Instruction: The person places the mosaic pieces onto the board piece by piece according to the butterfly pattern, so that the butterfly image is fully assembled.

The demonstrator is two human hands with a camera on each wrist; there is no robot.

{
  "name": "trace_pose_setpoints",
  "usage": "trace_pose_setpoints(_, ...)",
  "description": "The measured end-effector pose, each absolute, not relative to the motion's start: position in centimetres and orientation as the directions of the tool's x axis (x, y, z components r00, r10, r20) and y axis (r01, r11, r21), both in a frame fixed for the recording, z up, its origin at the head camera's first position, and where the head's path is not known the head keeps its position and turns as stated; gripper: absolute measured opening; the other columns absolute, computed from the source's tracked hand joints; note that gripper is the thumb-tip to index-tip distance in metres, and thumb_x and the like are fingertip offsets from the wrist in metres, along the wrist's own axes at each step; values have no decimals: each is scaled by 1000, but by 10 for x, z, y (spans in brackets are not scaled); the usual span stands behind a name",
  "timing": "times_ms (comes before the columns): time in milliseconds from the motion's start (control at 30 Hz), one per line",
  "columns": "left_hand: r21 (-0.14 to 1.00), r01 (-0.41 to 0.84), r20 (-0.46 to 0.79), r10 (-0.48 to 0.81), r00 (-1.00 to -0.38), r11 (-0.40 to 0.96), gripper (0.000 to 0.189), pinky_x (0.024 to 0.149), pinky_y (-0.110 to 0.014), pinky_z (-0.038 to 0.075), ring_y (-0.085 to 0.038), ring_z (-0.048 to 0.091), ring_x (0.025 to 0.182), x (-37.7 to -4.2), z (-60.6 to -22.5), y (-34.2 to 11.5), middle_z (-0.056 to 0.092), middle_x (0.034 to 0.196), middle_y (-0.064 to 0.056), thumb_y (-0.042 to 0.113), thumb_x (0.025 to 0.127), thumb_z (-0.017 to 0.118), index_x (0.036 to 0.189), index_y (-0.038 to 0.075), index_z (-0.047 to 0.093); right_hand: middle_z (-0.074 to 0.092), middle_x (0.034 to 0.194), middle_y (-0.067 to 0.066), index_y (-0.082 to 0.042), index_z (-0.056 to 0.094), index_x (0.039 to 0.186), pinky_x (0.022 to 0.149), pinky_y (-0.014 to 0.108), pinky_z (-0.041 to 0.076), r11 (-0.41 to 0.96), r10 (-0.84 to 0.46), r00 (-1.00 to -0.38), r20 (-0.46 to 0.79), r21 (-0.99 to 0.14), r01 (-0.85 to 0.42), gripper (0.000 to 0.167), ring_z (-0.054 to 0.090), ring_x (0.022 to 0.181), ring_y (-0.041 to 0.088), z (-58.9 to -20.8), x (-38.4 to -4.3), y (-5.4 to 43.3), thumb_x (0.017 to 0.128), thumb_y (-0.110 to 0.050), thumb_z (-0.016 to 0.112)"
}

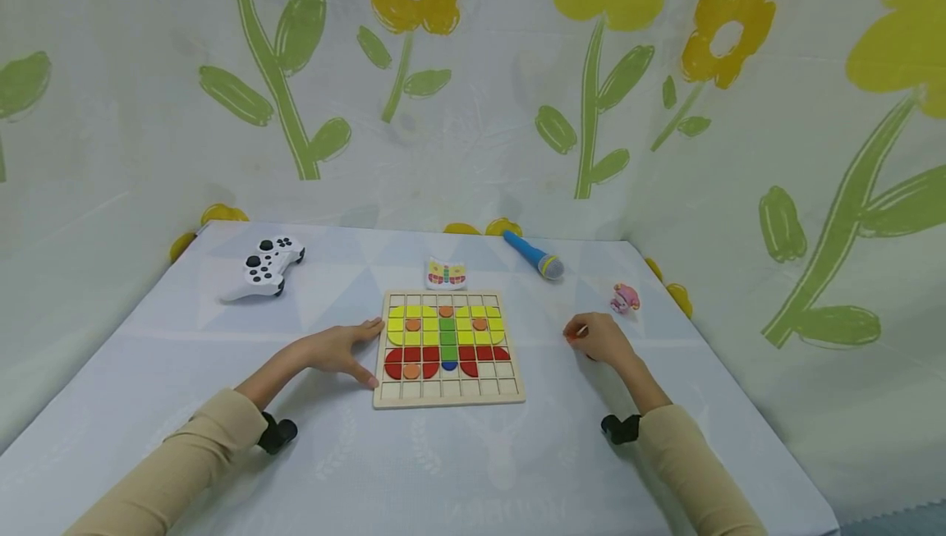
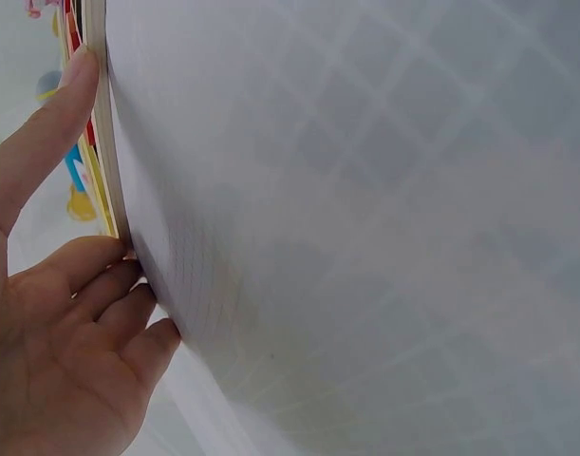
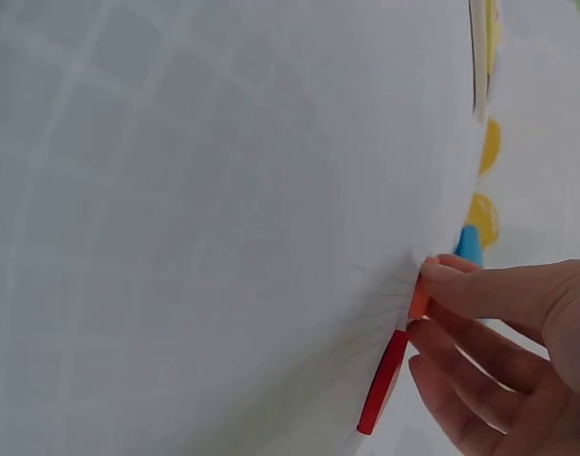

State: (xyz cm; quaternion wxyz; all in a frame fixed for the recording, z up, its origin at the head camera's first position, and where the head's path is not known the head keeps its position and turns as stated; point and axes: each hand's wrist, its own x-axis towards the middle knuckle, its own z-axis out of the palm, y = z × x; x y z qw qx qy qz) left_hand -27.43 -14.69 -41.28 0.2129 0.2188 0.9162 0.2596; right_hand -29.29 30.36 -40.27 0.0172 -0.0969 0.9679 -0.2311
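Note:
A square wooden grid board (image 1: pixel 447 391) lies on the table, partly filled with coloured tiles in a butterfly pattern: yellow above, red below, green and blue down the middle, a few orange discs. My left hand (image 1: pixel 342 350) rests against its left side, thumb and fingers spread apart along the edge; the left wrist view shows the thumb touching the board's edge (image 2: pixel 102 123). To the right of the board, my right hand (image 1: pixel 600 339) pinches a small orange tile (image 3: pixel 420 298) between thumb and finger, close to the tabletop. A red tile (image 3: pixel 383 383) lies beside those fingers.
Behind the board stands a small pattern card (image 1: pixel 446 274). A blue toy microphone (image 1: pixel 530 253) lies at the back, a white game controller (image 1: pixel 272 267) at the back left, and a pink toy figure (image 1: pixel 625 298) beyond my right hand. A flowered curtain (image 1: pixel 473 150) surrounds the table.

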Motion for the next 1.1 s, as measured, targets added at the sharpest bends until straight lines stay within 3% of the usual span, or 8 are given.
trace_pose_setpoints(467,568,283,-276,503,-819,773,108,111,-59,20,-42,13,143,-279,-418,-149,17,157,-21,43,71,84,152,2,24,60,76,3,-2,71,88,61,29,45,856,-232,-971,58,-462,-232,9,51,71,18,-397,-287,303,80,-2,76)
trace_pose_setpoints(733,564,280,-285,502,-817,777,107,111,-58,20,-42,13,143,-277,-414,-147,17,157,-21,41,72,83,151,1,24,68,81,3,-3,74,89,66,29,51,814,-303,-946,112,-485,-318,6,57,73,17,-398,-281,292,82,-2,74)
trace_pose_setpoints(1100,558,291,-275,505,-818,777,106,111,-60,20,-43,14,143,-275,-414,-148,18,157,-22,39,73,84,151,1,25,70,89,3,-6,74,96,74,28,55,766,-382,-922,69,-534,-358,11,59,77,14,-394,-270,253,88,-2,69)
